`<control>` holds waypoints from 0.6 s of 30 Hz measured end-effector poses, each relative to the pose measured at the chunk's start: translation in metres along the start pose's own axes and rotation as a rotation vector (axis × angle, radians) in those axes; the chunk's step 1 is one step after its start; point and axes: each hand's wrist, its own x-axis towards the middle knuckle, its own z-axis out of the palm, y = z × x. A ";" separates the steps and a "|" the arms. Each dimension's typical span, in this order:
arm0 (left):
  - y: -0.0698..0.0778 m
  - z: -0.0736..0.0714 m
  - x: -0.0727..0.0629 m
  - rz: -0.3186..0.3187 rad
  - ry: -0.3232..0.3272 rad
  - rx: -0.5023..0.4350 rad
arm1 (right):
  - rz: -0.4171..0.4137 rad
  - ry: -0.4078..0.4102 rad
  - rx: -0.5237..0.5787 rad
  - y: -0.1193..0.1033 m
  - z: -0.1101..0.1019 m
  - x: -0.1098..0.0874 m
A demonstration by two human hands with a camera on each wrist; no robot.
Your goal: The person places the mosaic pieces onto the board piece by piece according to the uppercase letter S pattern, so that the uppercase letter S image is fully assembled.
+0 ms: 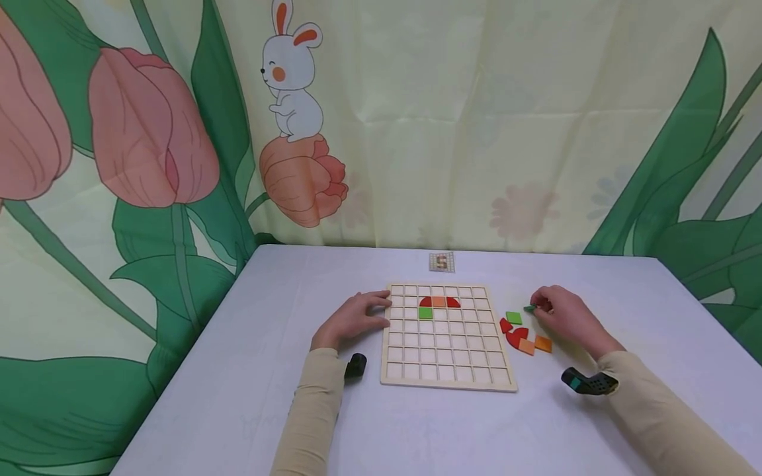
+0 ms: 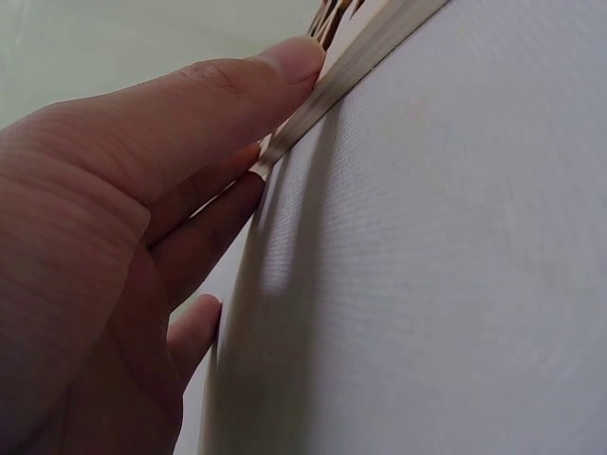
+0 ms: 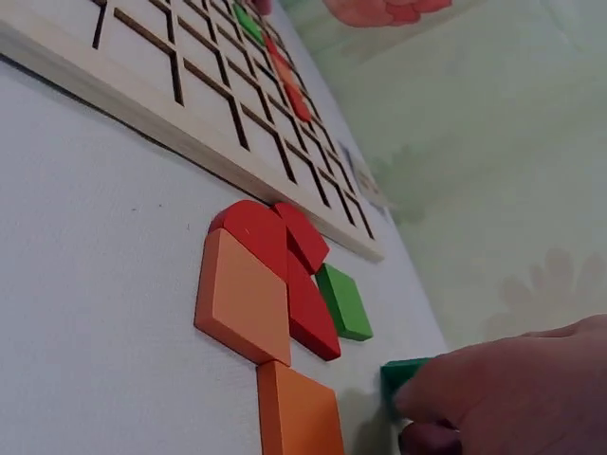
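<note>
A wooden grid board (image 1: 446,337) lies on the table. Set in its upper cells are two red quarter-round pieces, an orange square (image 1: 438,302) between them, and a light green square (image 1: 425,313) below the left one. My left hand (image 1: 355,317) rests against the board's left edge, its thumb and fingertips touching the wooden rim in the left wrist view. Right of the board, my right hand (image 1: 562,316) pinches a dark green piece (image 3: 403,372) between thumb and finger, close to the tabletop. Its full shape is hidden by the fingers.
Loose pieces lie between board and right hand: a light green square (image 1: 514,318), several red pieces (image 1: 517,336), a light orange square (image 1: 526,346) and a darker orange one (image 1: 543,343). A small patterned card (image 1: 442,262) lies behind the board, near the printed curtain (image 1: 417,132).
</note>
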 end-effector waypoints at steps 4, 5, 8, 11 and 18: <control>0.000 0.000 0.000 -0.008 0.003 0.005 | -0.018 -0.074 0.003 0.000 -0.002 0.000; 0.000 0.000 0.000 -0.012 0.004 0.007 | -0.022 -0.085 0.008 0.001 -0.002 0.000; 0.000 0.001 0.000 -0.019 0.010 0.013 | -0.025 -0.090 0.009 0.002 -0.002 0.001; 0.000 0.001 0.001 -0.017 0.010 0.008 | -0.022 -0.080 0.001 0.004 0.001 0.002; 0.001 0.001 0.000 -0.009 0.011 0.009 | -0.024 -0.069 0.000 0.001 0.005 0.005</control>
